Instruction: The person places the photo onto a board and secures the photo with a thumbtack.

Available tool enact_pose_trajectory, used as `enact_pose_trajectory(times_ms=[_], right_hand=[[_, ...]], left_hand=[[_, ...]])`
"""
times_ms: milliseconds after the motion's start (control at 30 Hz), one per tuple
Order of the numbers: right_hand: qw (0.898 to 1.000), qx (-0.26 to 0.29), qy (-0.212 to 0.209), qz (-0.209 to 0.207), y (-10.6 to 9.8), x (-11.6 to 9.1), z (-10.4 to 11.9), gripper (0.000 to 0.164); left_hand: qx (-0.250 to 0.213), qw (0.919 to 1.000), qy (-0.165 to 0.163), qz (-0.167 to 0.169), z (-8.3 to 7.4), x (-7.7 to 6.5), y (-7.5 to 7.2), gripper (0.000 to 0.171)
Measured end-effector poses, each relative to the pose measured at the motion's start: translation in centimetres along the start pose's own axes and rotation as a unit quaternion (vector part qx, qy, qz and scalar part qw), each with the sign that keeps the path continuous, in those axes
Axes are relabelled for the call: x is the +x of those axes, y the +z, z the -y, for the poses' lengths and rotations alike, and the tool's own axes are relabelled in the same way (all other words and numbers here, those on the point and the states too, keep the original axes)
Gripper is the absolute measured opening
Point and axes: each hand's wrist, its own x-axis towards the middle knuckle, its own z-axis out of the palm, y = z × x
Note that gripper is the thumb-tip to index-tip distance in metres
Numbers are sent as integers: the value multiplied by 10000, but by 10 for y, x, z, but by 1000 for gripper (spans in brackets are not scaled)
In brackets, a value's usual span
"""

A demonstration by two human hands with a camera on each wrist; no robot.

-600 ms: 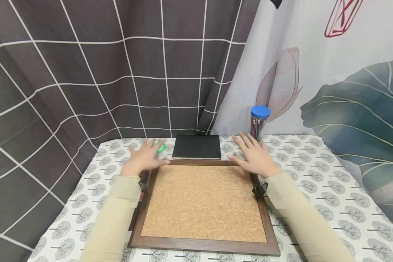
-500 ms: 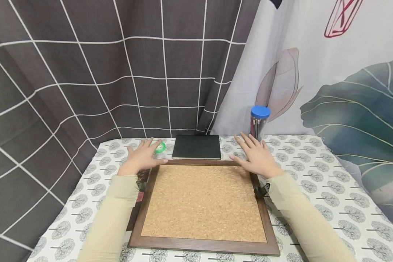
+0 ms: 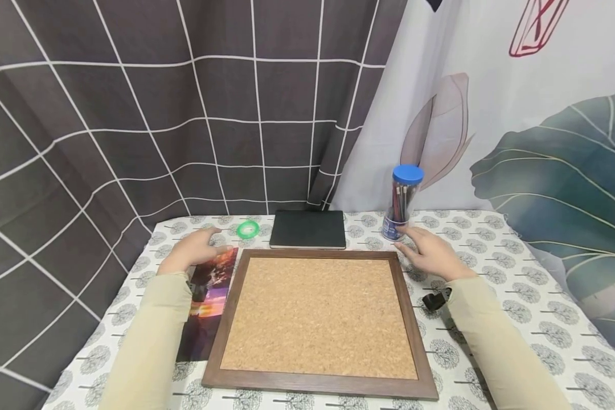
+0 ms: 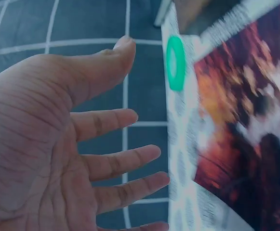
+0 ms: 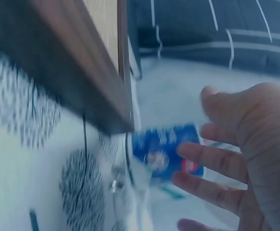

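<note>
My left hand (image 3: pixel 192 250) hovers by the far end of a colourful sunset picture (image 3: pixel 210 302). In the left wrist view its fingers are extended and hold nothing. On the other side, my right hand (image 3: pixel 433 253) is beside a clear jar of pencils (image 3: pixel 400 202) with a blue lid; in the right wrist view the fingers are spread in front of the jar's blue label (image 5: pixel 164 149), and contact cannot be told. Between the hands lies a cork board (image 3: pixel 318 319) in a brown wooden frame, partly beside the picture's right edge.
A green ring-shaped roll (image 3: pixel 248 229) lies behind the picture. At the back of the table, a black notebook (image 3: pixel 307 229) sits just beyond the board. A tree-patterned cloth (image 3: pixel 492 319) covers the table, with a dark grid curtain (image 3: pixel 225 114) behind it.
Both hands have moved outward from the board's far corners, the left hand leftward and the right hand rightward. More of the picture and the lower jar now shows.
</note>
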Motion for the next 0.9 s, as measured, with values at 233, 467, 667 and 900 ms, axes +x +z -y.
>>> enact_pose_trajectory(times_ms=[233,467,667,900], right_hand=[[9972,719,169,71,7,-9,-27,27],[9957,804,417,199,18,-14,-40,25],[9960,803,387,9,31,-13,-45,20],[9969,574,132,-529,43,-13,-51,8]], left_hand=[[-220,9994,-147,-221,22,2,13,58],[-466,9978,-344,-323,29,1,30,65],[-318,9969,-233,-679,31,-1,39,67],[-938,9914,-276,-873,33,-1,41,71]])
